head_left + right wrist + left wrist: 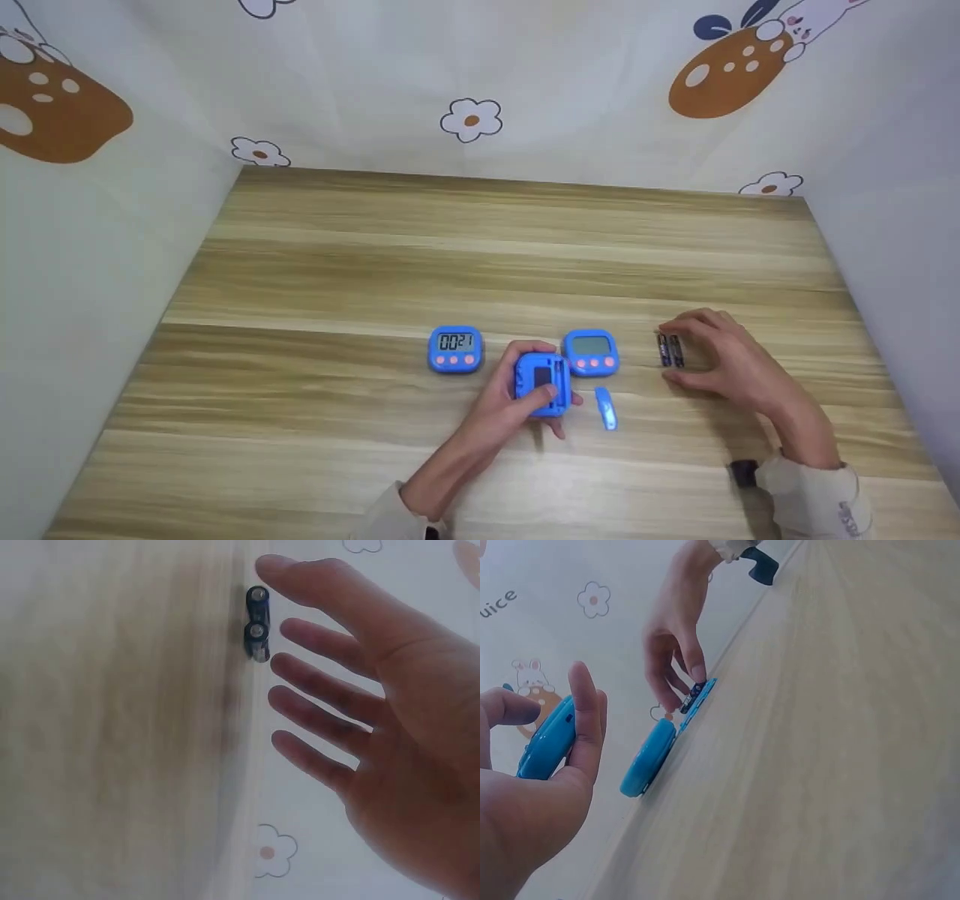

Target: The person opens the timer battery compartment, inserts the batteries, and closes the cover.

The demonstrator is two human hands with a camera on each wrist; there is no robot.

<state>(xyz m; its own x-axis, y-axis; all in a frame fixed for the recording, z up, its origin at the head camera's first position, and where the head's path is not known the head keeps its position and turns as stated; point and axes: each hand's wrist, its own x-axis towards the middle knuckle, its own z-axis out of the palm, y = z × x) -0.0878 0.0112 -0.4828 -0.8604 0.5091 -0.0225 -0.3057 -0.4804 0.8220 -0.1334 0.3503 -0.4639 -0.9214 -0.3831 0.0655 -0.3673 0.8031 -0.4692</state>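
Observation:
My left hand (510, 397) grips a blue digital timer (562, 390) with its back turned up, thumb across the uncovered battery compartment. In the left wrist view this timer (549, 746) sits between thumb and fingers, above the table. My right hand (731, 360) is at two small dark batteries (670, 350) lying side by side, thumb and fingers spread on either side of them. The right wrist view shows the batteries (257, 622) end-on beside the parted fingers. A slim blue battery cover (606, 409) lies just right of the held timer.
Another blue timer (455, 349) stands to the left, its display lit with digits. A third blue timer (591, 352) with a blank display lies right behind the held one. The wooden table (337, 262) is bordered by patterned cloth walls (375, 90).

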